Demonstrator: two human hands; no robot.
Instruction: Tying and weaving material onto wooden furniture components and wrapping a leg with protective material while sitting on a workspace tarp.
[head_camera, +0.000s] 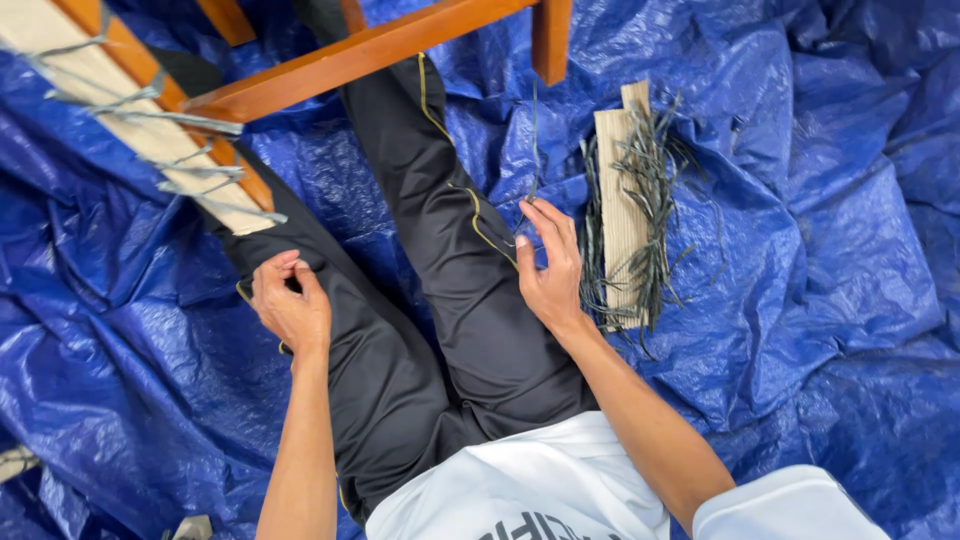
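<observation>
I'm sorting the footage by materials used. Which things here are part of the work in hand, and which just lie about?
In use:
right hand pinching one thin green strip
pile of green strips on a pale board
wooden frame with strips tied along its slat
left hand, loosely curled on the thigh

Lying about:
blue tarp
pale scrap at the bottom edge
</observation>
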